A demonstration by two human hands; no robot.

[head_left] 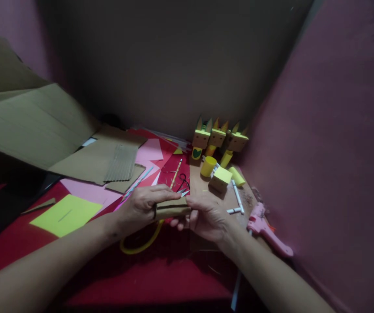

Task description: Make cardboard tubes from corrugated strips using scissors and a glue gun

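Note:
A small folded piece of brown cardboard [173, 208] is held level above the red cloth. My left hand [143, 202] grips its left end, and my right hand [206, 215] pinches its right end. Just behind the piece lie small scissors [183, 180] with dark handles. A yellow ring-shaped handle [141, 248] shows below my left wrist, partly hidden by the hand. To the right of my hands, a yellow-topped box [220, 179] and a yellow cylinder [208, 166] stand on a brown board [203, 194].
Three cardboard figures [218, 137] with pointed ears stand at the back. A pink glue gun [267, 230] lies at the right by the pink wall. Large cardboard sheets [33, 124], pink paper [91, 191] and a yellow-green sheet [66, 215] are at the left.

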